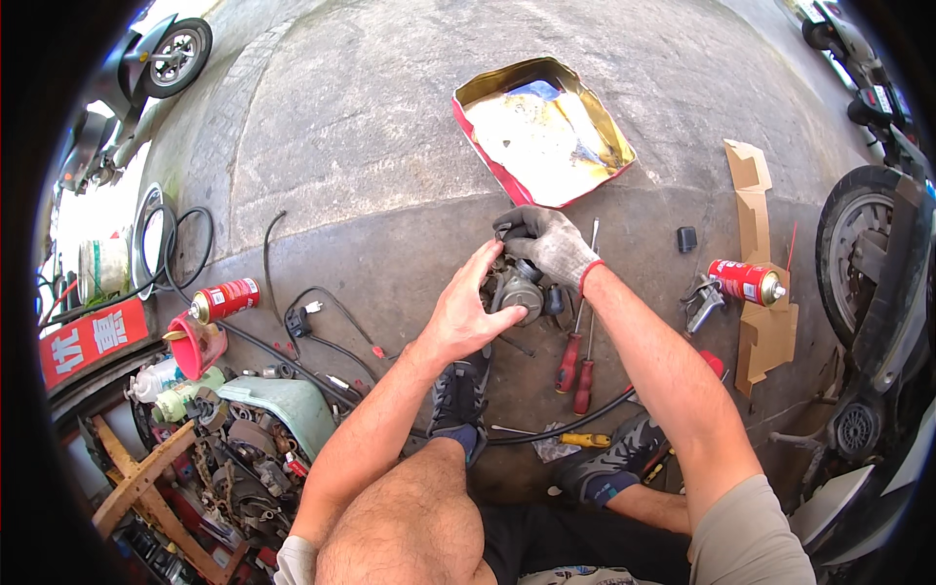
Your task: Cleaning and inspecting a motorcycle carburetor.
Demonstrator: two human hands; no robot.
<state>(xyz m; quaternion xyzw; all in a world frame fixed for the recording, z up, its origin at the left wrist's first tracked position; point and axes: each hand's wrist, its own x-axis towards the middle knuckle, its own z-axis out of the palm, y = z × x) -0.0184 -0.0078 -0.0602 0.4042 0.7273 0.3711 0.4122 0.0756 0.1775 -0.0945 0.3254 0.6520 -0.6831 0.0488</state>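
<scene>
A small grey metal carburetor is held above the concrete floor, in front of my knees. My bare left hand wraps around its near left side, with the thumb lying across the round metal cap. On its far side, my right hand, in a grey work glove with dark fingertips, has its fingers bent and pressed together against the upper end. What those fingertips pinch is hidden. Close by on the right lie two screwdrivers with red handles.
A cut-open tin tray holding liquid stands ahead. Rightward are a red spray can, flattened cardboard, an air-gun-like tool and a scooter wheel. Leftward lie another spray can, black hose and a pale green parts container.
</scene>
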